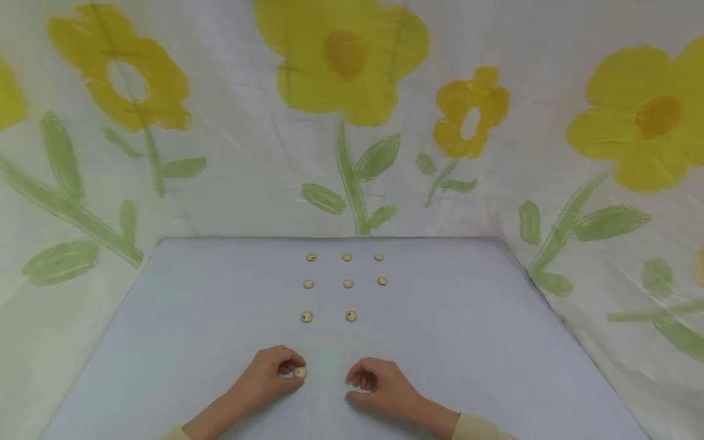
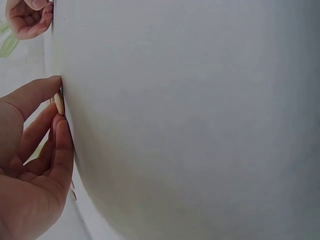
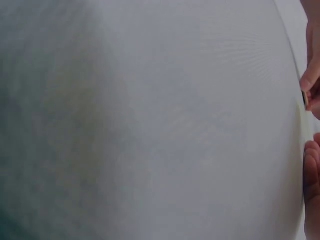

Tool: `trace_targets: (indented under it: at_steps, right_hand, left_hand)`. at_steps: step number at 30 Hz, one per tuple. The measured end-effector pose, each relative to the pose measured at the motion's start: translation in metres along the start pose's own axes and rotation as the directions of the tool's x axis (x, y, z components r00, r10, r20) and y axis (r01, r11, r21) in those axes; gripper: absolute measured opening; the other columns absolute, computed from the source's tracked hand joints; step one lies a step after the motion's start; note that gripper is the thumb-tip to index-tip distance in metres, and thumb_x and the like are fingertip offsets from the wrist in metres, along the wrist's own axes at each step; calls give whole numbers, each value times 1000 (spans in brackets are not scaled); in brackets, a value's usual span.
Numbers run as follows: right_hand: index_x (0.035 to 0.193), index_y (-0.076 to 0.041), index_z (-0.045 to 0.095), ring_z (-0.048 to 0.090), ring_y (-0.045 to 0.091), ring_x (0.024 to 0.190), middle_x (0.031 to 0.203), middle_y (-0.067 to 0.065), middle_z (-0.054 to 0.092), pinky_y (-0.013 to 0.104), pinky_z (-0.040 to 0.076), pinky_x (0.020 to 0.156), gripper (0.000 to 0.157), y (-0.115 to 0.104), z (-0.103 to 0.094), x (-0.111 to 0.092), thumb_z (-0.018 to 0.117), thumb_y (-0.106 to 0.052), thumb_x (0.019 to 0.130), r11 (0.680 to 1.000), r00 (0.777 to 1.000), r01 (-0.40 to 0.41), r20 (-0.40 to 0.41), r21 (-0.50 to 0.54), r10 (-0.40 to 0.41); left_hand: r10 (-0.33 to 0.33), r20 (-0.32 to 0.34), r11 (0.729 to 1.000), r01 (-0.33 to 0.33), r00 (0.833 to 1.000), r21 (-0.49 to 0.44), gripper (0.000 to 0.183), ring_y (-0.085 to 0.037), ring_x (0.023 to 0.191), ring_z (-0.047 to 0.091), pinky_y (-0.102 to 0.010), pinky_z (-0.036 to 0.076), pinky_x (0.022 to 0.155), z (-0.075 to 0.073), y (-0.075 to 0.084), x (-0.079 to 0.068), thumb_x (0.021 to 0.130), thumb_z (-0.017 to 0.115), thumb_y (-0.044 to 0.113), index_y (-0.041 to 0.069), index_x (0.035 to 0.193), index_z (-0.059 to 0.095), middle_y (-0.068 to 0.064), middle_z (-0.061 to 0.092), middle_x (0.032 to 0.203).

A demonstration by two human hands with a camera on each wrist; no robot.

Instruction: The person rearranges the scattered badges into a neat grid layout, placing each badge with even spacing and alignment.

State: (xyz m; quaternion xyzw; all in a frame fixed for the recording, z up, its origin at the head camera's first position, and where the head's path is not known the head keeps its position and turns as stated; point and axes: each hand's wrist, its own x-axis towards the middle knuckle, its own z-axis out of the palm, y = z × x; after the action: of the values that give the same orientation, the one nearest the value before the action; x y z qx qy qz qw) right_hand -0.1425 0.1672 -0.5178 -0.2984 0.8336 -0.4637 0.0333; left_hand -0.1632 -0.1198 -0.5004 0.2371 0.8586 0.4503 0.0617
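My left hand (image 1: 269, 377) is low on the table, pinching a small round wooden disc (image 1: 299, 371) between thumb and fingers; it looks like a button. In the left wrist view this disc (image 2: 59, 102) shows edge-on between the thumb and fingertips, close to the table surface. My right hand (image 1: 385, 386) rests at the table to the right, apart from the left, its fingers loosely curved with nothing between them. Ahead, several similar discs lie in rows; the nearest are a left disc (image 1: 306, 316) and a right disc (image 1: 351, 316).
Farther off lie a middle row, with a disc (image 1: 348, 283) at its centre, and a back row near the far edge, with a disc (image 1: 346, 257). The pale table (image 1: 462, 342) meets a white curtain (image 1: 247, 183) painted with yellow flowers at the back and sides.
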Motion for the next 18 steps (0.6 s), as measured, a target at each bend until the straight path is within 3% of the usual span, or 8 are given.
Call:
trace_targets:
  at_steps: [5,11,18]
  right_hand:
    - [97,-19,67,55,1,72,80,-9,61,18,51,63,18,2,0,-1,78,-25,85,1000,1000,-8,-5,-3,8]
    - [97,-20,67,55,1,71,80,-9,61,18,51,62,18,2,0,-1,78,-25,84,1000,1000,-23,-7,2,23]
    - [96,-20,67,56,3,70,79,-7,62,18,50,62,17,1,-1,-2,78,-25,84,1000,1000,-27,-13,15,27]
  left_hand:
    - [-24,4,1000,24,1000,14,19,-4,76,56,-22,52,68,1,1,4,77,79,9,9,94,72,7,63,85]
    - [49,10,997,-50,999,67,14,-4,73,55,-23,50,64,-1,7,12,77,78,9,8,90,73,8,62,80]
    - [92,63,990,-98,994,103,14,-8,76,58,-26,52,68,8,27,40,80,78,12,6,92,74,7,65,83]
